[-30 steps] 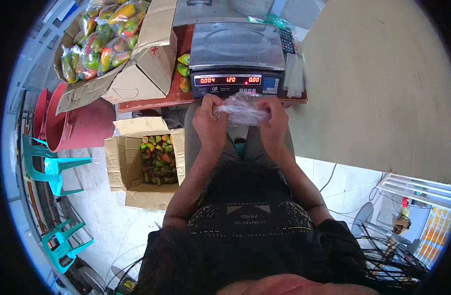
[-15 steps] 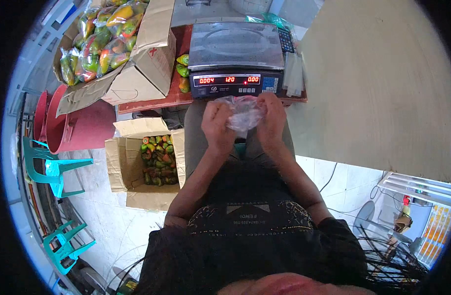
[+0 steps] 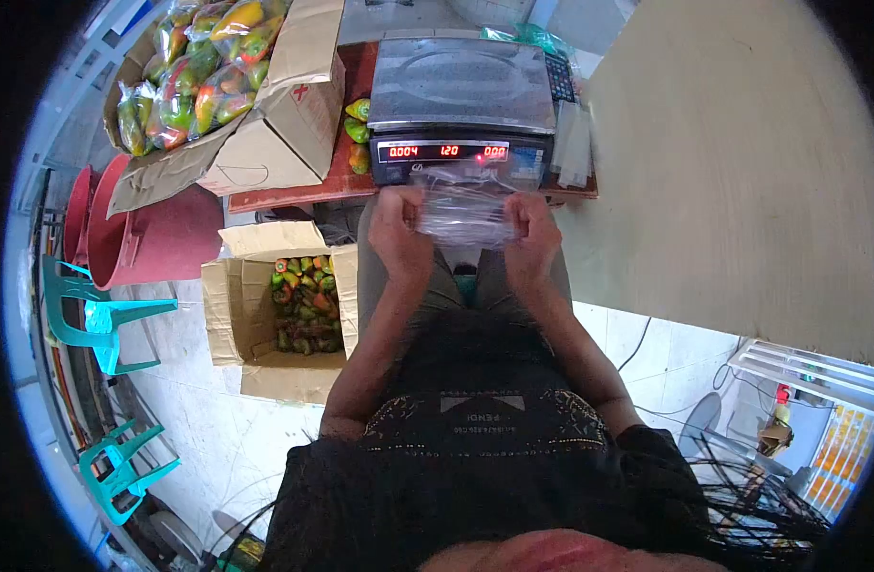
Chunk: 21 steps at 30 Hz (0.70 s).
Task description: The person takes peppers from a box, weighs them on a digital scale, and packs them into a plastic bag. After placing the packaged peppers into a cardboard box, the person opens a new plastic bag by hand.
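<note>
A clear plastic bag (image 3: pixel 467 212) is stretched between my two hands, above my lap and just in front of the scale. My left hand (image 3: pixel 401 234) grips its left side with curled fingers. On the other side my right hand (image 3: pixel 533 236) pinches the bag's right edge. The bag looks flat and is a little blurred. Behind it stands a digital scale (image 3: pixel 462 86) with a bare metal pan; its red display reads 0.004, 1.20 and 0.00. The bag's top covers part of the scale's lower front.
Bagged peppers fill a cardboard box (image 3: pixel 275 133) at the back left. Loose peppers (image 3: pixel 358 132) lie beside the scale on a red table (image 3: pixel 294 197). A lower open box (image 3: pixel 225 315) holds more peppers. Right is a large board (image 3: pixel 723 181); left are a red tub (image 3: pixel 165 238) and green stools (image 3: pixel 122 319).
The bag, bunched up between my hands before, is now pulled out wider and flatter. My hands have moved slightly apart.
</note>
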### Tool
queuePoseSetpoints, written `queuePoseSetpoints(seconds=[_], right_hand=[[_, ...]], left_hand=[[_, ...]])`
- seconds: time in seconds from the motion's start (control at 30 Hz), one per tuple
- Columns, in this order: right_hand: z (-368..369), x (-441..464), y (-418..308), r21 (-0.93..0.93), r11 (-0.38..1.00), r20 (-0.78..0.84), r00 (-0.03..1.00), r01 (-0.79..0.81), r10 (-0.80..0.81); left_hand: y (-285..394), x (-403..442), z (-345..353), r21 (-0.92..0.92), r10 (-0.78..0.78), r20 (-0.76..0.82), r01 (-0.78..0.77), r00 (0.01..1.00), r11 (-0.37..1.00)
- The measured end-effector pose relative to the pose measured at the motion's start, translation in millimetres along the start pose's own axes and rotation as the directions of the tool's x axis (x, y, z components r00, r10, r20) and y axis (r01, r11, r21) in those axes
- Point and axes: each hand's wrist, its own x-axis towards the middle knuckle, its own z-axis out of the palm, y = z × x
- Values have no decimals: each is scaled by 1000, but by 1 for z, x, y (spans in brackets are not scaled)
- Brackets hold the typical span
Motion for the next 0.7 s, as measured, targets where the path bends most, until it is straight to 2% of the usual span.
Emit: queuePoseSetpoints(seconds=[0.1, 0.17, 0.2, 0.27, 0.3, 0.37, 0.43, 0.5, 0.6, 0.7], right_hand=[[12, -9, 7, -28, 997, -15, 998, 68, -68], [12, -10, -1, -148, 986, 164, 982, -75, 99], [12, -9, -7, -217, 967, 245, 951, -135, 187], [9, -4, -11, -227, 972, 274, 954, -61, 124], [8, -2, -10, -224, 974, 299, 950, -19, 87], [13, 0, -3, -206, 977, 271, 956, -57, 113], [20, 3, 6, -215, 976, 281, 955, -30, 91], [19, 0, 16, -260, 964, 321, 947, 57, 31], [14, -1, 28, -377, 915, 349, 937, 145, -4], [5, 2, 61, -200, 969, 378, 901, -147, 215]], left_hand=[[7, 9, -6, -62, -46, -61, 42, 997, 997], [16, 12, -11, -79, -126, -69, 120, 990, 990], [14, 11, -12, -55, -109, -53, 106, 993, 993], [6, 7, -11, 0, -82, -28, 82, 996, 997], [4, 4, -13, 75, -110, 58, 105, 992, 992], [2, -4, -17, 238, -200, 208, 148, 958, 960], [-3, -17, -16, 240, -242, 249, 182, 938, 953], [-12, -28, -20, 172, -205, 313, 157, 927, 973], [-14, -30, -38, -40, -88, 288, 104, 953, 994], [-49, -38, -67, -52, -72, 227, 86, 971, 995]])
